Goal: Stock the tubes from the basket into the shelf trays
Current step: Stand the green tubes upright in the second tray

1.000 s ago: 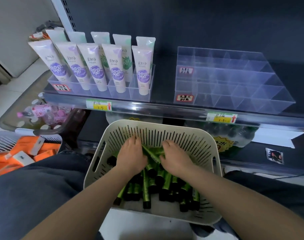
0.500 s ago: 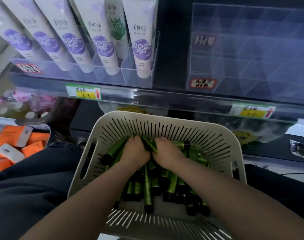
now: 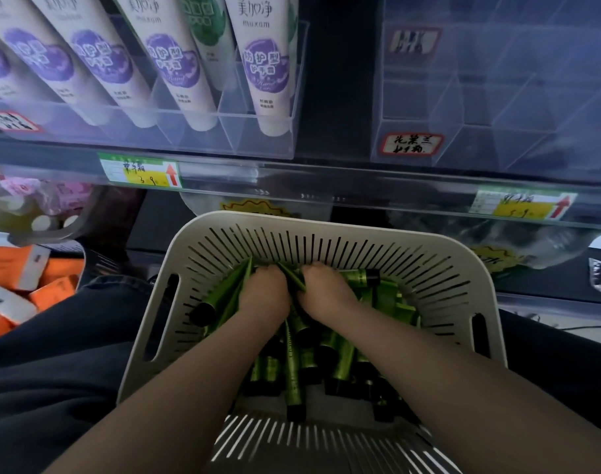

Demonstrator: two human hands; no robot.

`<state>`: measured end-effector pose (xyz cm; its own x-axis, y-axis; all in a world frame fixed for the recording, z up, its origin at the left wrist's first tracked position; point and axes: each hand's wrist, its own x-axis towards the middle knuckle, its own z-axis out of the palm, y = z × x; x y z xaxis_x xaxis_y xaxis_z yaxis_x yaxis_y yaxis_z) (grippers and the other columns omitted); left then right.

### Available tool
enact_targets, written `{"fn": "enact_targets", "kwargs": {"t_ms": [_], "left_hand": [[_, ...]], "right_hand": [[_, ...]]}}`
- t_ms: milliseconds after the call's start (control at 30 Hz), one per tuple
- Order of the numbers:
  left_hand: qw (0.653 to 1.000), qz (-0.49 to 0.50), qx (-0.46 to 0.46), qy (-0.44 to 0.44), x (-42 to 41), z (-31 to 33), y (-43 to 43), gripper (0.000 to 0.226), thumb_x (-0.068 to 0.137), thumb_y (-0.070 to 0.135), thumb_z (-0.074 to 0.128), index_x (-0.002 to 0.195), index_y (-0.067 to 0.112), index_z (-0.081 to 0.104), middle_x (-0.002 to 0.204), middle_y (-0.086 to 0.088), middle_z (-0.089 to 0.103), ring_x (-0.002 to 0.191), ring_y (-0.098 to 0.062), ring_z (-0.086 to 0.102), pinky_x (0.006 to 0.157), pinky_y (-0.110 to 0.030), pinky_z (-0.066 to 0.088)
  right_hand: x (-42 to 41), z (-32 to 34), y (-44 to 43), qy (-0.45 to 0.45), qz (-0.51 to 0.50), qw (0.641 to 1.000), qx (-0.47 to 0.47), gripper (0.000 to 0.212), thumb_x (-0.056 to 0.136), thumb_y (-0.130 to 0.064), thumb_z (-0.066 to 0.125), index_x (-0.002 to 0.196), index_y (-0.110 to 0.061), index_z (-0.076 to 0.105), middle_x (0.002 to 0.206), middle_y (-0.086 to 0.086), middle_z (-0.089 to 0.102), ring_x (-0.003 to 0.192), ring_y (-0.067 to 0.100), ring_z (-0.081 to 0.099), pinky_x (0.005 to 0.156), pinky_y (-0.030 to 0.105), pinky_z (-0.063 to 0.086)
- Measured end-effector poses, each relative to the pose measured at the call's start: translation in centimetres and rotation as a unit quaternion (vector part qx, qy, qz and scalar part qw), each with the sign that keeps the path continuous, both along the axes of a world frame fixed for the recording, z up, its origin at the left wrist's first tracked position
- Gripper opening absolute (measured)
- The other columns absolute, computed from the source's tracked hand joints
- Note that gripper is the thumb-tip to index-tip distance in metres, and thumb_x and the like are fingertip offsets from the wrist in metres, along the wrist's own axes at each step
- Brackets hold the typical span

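Note:
A cream slotted basket (image 3: 326, 227) rests on my lap, filled with several small green tubes (image 3: 294, 378) with black caps. Both hands are deep in the far end of the pile, side by side. My left hand (image 3: 265, 295) curls its fingers round a bunch of green tubes. My right hand (image 3: 326, 292) also grips green tubes, fingers tucked under. A clear divided tray (image 3: 497, 97) with no tubes in it stands on the shelf at upper right.
A clear tray (image 3: 258, 138) at upper left holds several white-and-purple tubes (image 3: 265, 70). Price tags (image 3: 140, 170) run along the shelf edge. Orange boxes (image 3: 25, 282) lie in a bin at left; a container of pink bottles (image 3: 35, 200) sits under the shelf.
The camera has come closer to the shelf and basket. Both hands have drawn together and their fingers have closed round tubes at the basket's far end.

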<state>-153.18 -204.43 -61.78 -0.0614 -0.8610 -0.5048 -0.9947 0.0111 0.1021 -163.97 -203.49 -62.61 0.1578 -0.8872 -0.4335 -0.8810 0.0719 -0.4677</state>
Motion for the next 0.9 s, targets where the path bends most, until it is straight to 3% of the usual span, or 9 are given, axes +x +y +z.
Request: {"fn": "enact_targets", "kwargs": {"t_ms": [233,433,633,733,833,900], "left_hand": [[0.998,-0.037,0.004,-0.054,0.3,0.1,-0.6,0.014,0.088,0.003,0.050,0.095,0.010,0.060,0.103,-0.008,0.063,0.094,-0.022,0.063,0.067,-0.028,0.047],[1.000,-0.015,0.006,-0.020,1.0,0.7,-0.2,0.011,0.088,0.005,0.050,0.089,0.011,0.059,0.092,-0.007,0.063,0.079,-0.021,0.061,0.063,-0.028,0.048],[0.999,0.033,0.002,0.037,2.1,1.9,0.0,0.028,0.086,0.007,0.051,0.061,0.015,0.044,0.065,0.001,0.047,0.060,-0.014,0.049,0.055,-0.026,0.045],[0.992,0.091,0.030,0.081,3.0,2.2,-0.1,0.022,0.082,0.010,0.058,0.062,0.012,0.051,0.063,-0.001,0.050,0.055,-0.011,0.047,0.042,-0.020,0.035],[0.983,0.125,0.072,0.111,3.8,2.5,0.0,0.005,0.079,0.013,0.064,0.077,0.009,0.063,0.070,-0.004,0.056,0.061,-0.013,0.052,0.045,-0.021,0.036],[0.978,0.144,0.091,0.122,4.3,2.8,0.4,0.007,0.078,0.013,0.065,0.073,0.008,0.063,0.069,-0.004,0.057,0.062,-0.015,0.053,0.047,-0.021,0.038]], "right_hand": [[-0.4,-0.1,-0.2,-0.015,-0.022,1.000,0.005,0.016,0.085,-0.011,0.058,0.100,-0.007,0.059,0.108,0.012,0.055,0.099,0.027,0.054,0.078,0.029,0.045],[-0.8,0.2,0.0,-0.044,-0.058,0.997,0.020,0.009,0.084,-0.010,0.057,0.090,-0.007,0.062,0.094,0.009,0.060,0.084,0.023,0.059,0.066,0.028,0.048],[-1.6,1.1,0.3,-0.082,-0.093,0.991,0.039,0.015,0.082,-0.013,0.060,0.095,-0.010,0.066,0.089,0.006,0.063,0.077,0.019,0.060,0.062,0.026,0.049],[-2.2,1.7,0.6,-0.104,-0.102,0.988,0.047,0.015,0.081,-0.014,0.061,0.094,-0.009,0.067,0.087,0.007,0.064,0.074,0.019,0.060,0.056,0.023,0.044],[-2.8,2.4,1.0,-0.116,-0.113,0.986,0.050,0.013,0.080,-0.016,0.061,0.090,-0.009,0.067,0.082,0.006,0.064,0.070,0.017,0.059,0.052,0.023,0.041],[-3.1,2.8,1.1,-0.123,-0.120,0.984,0.046,0.008,0.079,-0.016,0.062,0.083,-0.011,0.066,0.074,0.002,0.060,0.066,0.015,0.056,0.050,0.022,0.038]]}}
